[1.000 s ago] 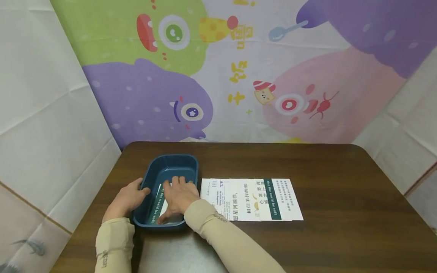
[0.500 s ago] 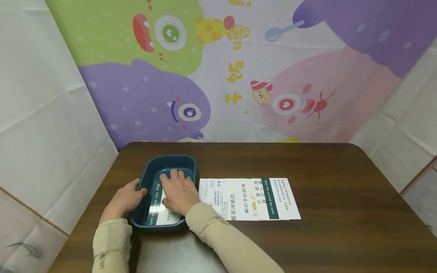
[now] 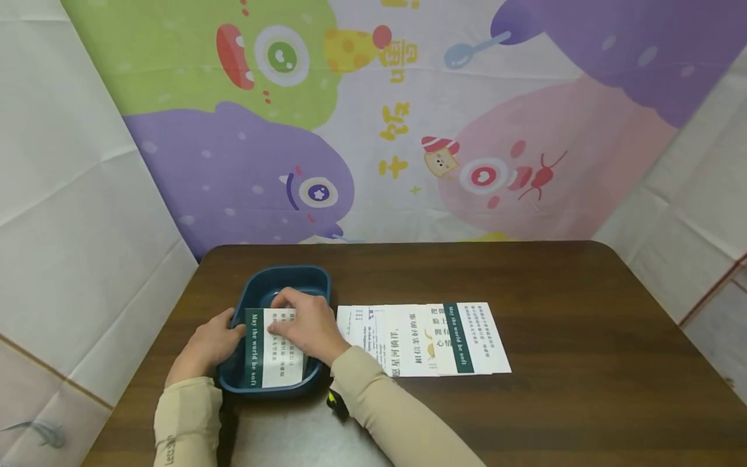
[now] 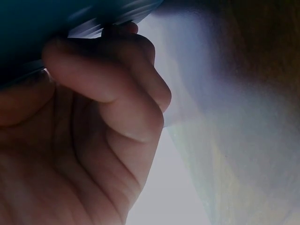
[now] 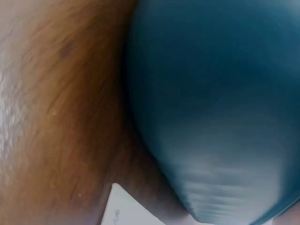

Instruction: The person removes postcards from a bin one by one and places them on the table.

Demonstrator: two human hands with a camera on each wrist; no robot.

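Observation:
A dark blue plastic box (image 3: pixel 303 277) with rounded corners stands at the left of the table. My left hand (image 3: pixel 203 344) grips its left rim, thumb inside; the left wrist view shows the fingers (image 4: pixel 133 110) curled against the outer wall. Over the front of the box, my right hand (image 3: pixel 310 324) pinches a white card with a green band (image 3: pixel 254 350), printed "May the world be soft". The card lies over the box opening, raised from the floor. In the right wrist view the box wall (image 5: pixel 211 108) fills much of the picture, and the right hand's fingers are hidden.
Right of the box, several overlapping printed cards (image 3: pixel 408 340) lie in a row on the brown wooden table (image 3: pixel 572 337). A greyish shiny sheet (image 3: pixel 292 431) lies in front of the box. A cartoon-printed cloth (image 3: pixel 408 130) hangs behind.
The right hand has gone from flat fingers over the card inside the box to pinching it, and the card has come up from the box floor. The left hand keeps its grip on the rim.

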